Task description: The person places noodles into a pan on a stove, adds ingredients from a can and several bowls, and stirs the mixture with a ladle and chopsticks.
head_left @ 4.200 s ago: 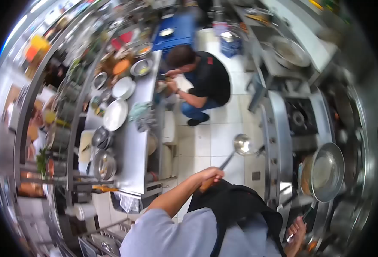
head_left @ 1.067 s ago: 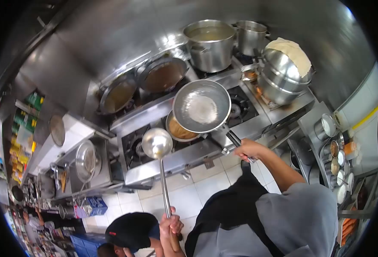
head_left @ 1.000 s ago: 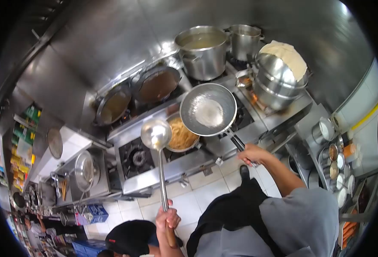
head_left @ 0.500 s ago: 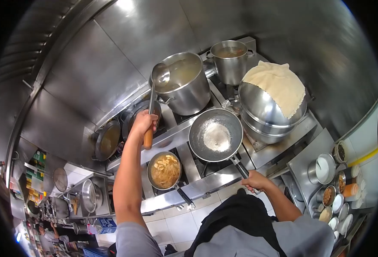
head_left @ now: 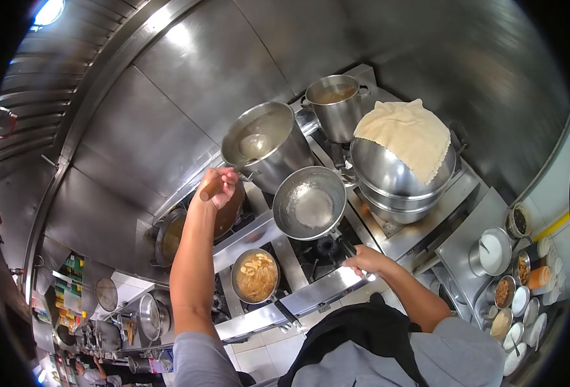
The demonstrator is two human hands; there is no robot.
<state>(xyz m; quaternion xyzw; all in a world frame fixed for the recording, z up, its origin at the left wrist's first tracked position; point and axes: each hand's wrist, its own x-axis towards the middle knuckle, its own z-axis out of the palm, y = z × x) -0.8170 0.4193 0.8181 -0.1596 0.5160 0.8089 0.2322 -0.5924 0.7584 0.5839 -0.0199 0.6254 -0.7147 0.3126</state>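
My left hand (head_left: 218,187) is closed around the wooden handle of a ladle (head_left: 255,146). The ladle's bowl is inside a large stockpot (head_left: 290,158), down at the cloudy liquid. My right hand (head_left: 367,260) grips the black handle of a grey frying pan (head_left: 286,216). That pan is tilted above a burner and has a whitish patch on its bottom, which could be powder or liquid. Below and left of it, a smaller pan (head_left: 236,284) sits on the stove, holding noodles in brown sauce with pale pieces on top.
A smaller pot (head_left: 336,121) of broth stands behind. To the right, a steamer (head_left: 388,184) has a cream cloth (head_left: 407,132) over its lid. Ingredient bowls and a white-filled container (head_left: 491,251) line the right shelf. A person (head_left: 94,374) is far off, lower left.
My left hand has lowered the ladle from above the stockpot's rim into it. My right hand has lifted and tilted the frying pan, and the whitish patch looks smoother. The view has shifted.
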